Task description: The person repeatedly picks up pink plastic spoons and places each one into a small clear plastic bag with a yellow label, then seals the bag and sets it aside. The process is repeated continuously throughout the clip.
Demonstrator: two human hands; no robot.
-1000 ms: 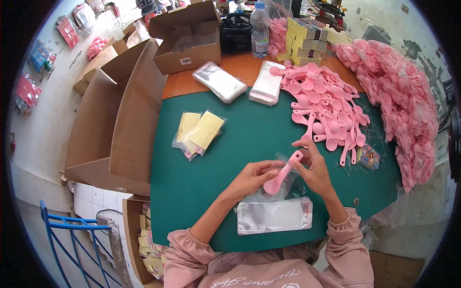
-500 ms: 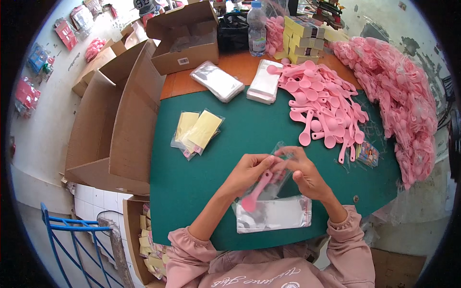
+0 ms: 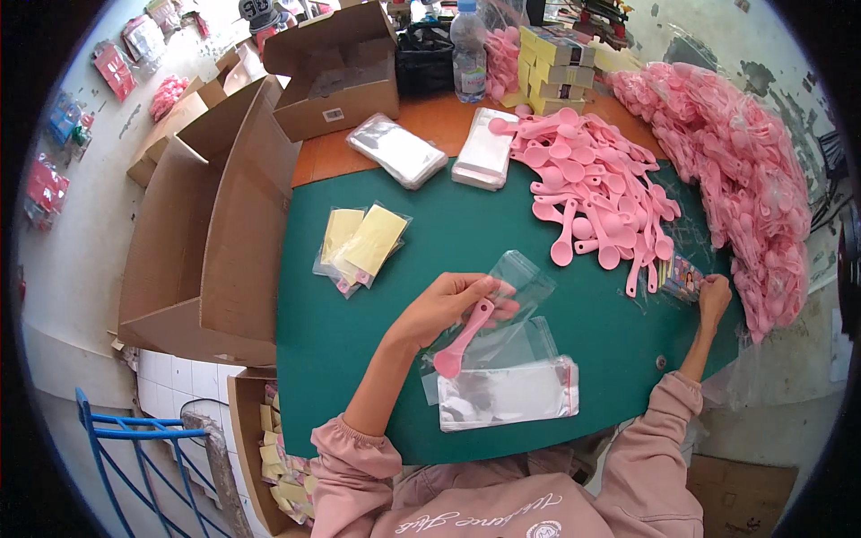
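Observation:
My left hand [image 3: 462, 300] is closed on a clear plastic bag [image 3: 527, 280] and a pink measuring spoon [image 3: 461, 345], whose bowl points down toward me. Below it a stack of clear bags [image 3: 516, 396] lies near the table's front edge, with a loose clear bag [image 3: 538, 337] partly over it. Off to the right, my right hand [image 3: 714, 298] pinches the edge of a small pile of colourful printed cards [image 3: 680, 276]. Its fingertips are partly hidden, and I cannot tell how many cards they grip. Beyond the cards spreads a heap of pink spoons [image 3: 599, 184].
Packed bags with yellow cards [image 3: 375, 238] lie left of centre on the green table [image 3: 350, 359]. Two bag stacks [image 3: 397, 151], a water bottle [image 3: 469, 56], card blocks [image 3: 556, 63] and an open carton [image 3: 336, 81] stand farther back. Bagged spoons [image 3: 744, 170] line the right; a large carton [image 3: 238, 215] stands left.
My right hand has left the bag and moved right to the printed cards. My left hand keeps the spoon and bag, slightly farther left. The view has shifted a little.

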